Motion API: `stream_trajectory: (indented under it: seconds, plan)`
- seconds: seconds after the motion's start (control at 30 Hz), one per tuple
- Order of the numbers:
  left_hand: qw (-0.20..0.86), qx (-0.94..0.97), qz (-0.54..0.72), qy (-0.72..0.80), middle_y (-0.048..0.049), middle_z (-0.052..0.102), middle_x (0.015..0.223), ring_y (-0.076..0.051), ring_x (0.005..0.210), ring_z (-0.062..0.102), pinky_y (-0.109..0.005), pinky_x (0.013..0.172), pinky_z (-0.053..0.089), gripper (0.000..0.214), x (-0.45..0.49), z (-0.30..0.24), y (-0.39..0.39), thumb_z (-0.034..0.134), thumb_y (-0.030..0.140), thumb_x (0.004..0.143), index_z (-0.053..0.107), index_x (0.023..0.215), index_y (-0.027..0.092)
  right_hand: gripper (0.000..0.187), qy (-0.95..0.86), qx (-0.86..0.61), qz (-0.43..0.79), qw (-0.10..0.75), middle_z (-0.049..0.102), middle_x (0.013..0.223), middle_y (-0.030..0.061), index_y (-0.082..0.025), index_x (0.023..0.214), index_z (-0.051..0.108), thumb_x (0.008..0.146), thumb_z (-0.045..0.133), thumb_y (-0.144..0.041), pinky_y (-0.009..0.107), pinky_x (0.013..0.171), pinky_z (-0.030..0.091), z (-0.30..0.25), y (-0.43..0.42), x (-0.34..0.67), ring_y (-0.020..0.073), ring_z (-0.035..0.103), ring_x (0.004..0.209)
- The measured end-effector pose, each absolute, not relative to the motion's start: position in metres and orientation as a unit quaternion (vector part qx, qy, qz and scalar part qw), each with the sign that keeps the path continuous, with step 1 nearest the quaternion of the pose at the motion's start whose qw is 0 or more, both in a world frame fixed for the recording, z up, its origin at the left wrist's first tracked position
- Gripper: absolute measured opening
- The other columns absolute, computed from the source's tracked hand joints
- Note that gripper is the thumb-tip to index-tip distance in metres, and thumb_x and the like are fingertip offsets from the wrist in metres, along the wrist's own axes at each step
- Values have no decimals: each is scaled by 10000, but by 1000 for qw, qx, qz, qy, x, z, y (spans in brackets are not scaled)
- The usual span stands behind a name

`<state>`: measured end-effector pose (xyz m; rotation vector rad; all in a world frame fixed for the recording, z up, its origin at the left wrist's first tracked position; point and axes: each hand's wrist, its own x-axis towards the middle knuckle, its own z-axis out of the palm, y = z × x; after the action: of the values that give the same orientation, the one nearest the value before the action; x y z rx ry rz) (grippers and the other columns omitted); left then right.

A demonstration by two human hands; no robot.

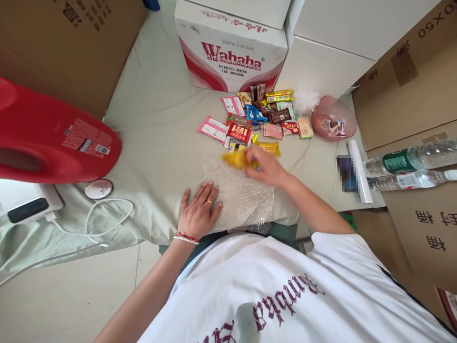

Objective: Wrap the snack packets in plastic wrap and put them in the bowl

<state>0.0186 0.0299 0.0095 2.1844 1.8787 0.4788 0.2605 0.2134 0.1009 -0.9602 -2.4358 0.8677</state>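
Note:
My right hand [264, 166] is closed around a yellow snack packet [233, 159], blurred by motion, above a clear plastic bag [246, 200]. That bag lies flattened at the table's front edge. My left hand [200, 206] rests flat at the bag's left side, fingers spread, with a ring and a bracelet on it. Just beyond my right hand is a pile of wrapped snacks: a red packet [239, 133], a blue packet [255, 114], brown bars [280, 116], a pink-and-white packet [213, 128] and another yellow packet [269, 148].
Behind the snacks stands a Wahaha water carton [232, 52]. A pink translucent bowl [333, 119] holds small wrapped pieces. Plastic bottles [400, 163] lie at right near a white roll [359, 171]. At left are a red jug [53, 133], a white device [32, 205] and its cable [91, 209].

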Motion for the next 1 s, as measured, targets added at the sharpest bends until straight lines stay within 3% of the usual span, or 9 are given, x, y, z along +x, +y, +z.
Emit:
stream_trajectory:
  seconds: [0.13, 0.23, 0.33, 0.4, 0.57, 0.67, 0.77, 0.83, 1.0]
  plan:
    - [131, 740, 156, 641, -106, 425, 1685, -311, 1557, 424, -607, 1325, 65, 612, 20, 12, 30, 428, 450, 1066, 377, 1656, 294, 191, -850, -285, 444, 21, 640, 875, -12, -244, 866, 519, 821, 672, -348, 295, 740, 463, 83, 150, 268, 169, 562, 767]
    - [140, 733, 145, 650, -124, 345, 1722, -322, 1579, 385, -612, 1326, 77, 665, 22, 12, 29, 435, 488, 1059, 328, 1678, 270, 263, -786, -444, 423, 78, 641, 867, -11, -249, 914, 517, 833, 654, -458, 301, 716, 468, 66, 153, 305, 178, 565, 754]
    - [137, 730, 132, 656, -138, 271, 1746, -314, 1602, 339, -603, 1334, 44, 701, 22, 12, 29, 414, 505, 1063, 289, 1690, 218, 409, -694, -631, 317, 141, 689, 973, 54, -234, 1097, 574, 795, 695, -483, 363, 781, 522, 62, 174, 342, 236, 640, 847]
    - [132, 726, 125, 663, -132, 272, 1746, -318, 1622, 288, -620, 1330, -9, 716, 23, 12, 30, 407, 523, 1063, 282, 1691, 202, 496, -678, -678, 237, 156, 688, 1071, 110, -218, 1233, 606, 800, 693, -444, 415, 853, 545, 69, 177, 350, 280, 667, 939]
    - [131, 721, 113, 671, -124, 284, 1743, -357, 1638, 229, -680, 1306, -43, 724, 24, 14, 30, 425, 545, 1051, 304, 1686, 219, 502, -816, -521, 163, 191, 629, 1283, 164, -239, 1403, 631, 907, 606, -310, 478, 1026, 527, 78, 134, 295, 322, 623, 1181]
    - [131, 719, 119, 672, -124, 312, 1734, -359, 1625, 265, -698, 1297, -42, 700, 25, 15, 25, 417, 531, 1057, 305, 1686, 246, 477, -897, -399, 146, 123, 604, 1436, 164, -250, 1421, 639, 945, 604, -248, 566, 1172, 403, 64, 112, 255, 353, 528, 1357]
    - [139, 710, 134, 677, -115, 332, 1726, -341, 1609, 315, -692, 1297, -39, 650, 25, 15, 19, 374, 517, 1077, 324, 1678, 275, 547, -922, -346, 164, 65, 496, 1600, 173, -236, 1508, 568, 978, 637, -354, 665, 1235, 267, 47, 108, 245, 381, 404, 1486]
    - [154, 700, 146, 681, -108, 323, 1732, -313, 1600, 340, -661, 1310, -3, 624, 22, 15, 16, 332, 498, 1091, 329, 1676, 282, 523, -918, -347, 182, 61, 528, 1580, 161, -244, 1521, 559, 1016, 591, -375, 668, 1232, 263, 41, 112, 250, 366, 418, 1474]
    - [175, 686, 144, 691, -64, 345, 1728, -266, 1585, 377, -617, 1324, 56, 568, 12, 16, 19, 240, 456, 1111, 437, 1624, 313, 412, -910, -348, 207, 91, 669, 1375, 117, -276, 1432, 655, 1043, 518, -271, 538, 1156, 401, 40, 119, 258, 308, 538, 1293]
